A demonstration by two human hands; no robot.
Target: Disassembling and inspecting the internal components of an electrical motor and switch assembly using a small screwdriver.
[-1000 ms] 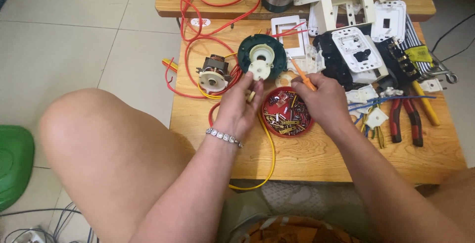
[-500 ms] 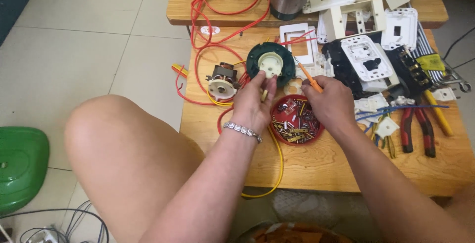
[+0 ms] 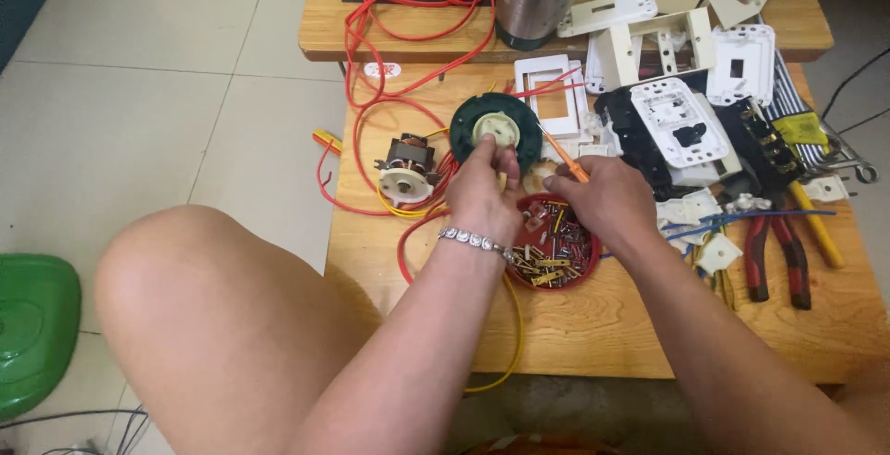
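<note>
Green disc [image 3: 496, 126] with its cream hub sits mid-bench; my left hand [image 3: 482, 191] pinches the hub, my right hand [image 3: 593, 195] closed around an orange screwdriver [image 3: 564, 157]. I'd steady the disc, tip square.

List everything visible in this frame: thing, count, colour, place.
round disc part: 1, dark green with cream hub, table centre
screwdriver: 1, orange, in right hand
dish of small parts: 1, red, below the hands
motor: 1, cream and copper, left of disc
wires: several, red, upper left
metal cup: 1, steel, top
switch plates: several, white, upper right
pliers: 1, red-handled, right
left hand: on disc hub
right hand: holding screwdriver
</note>
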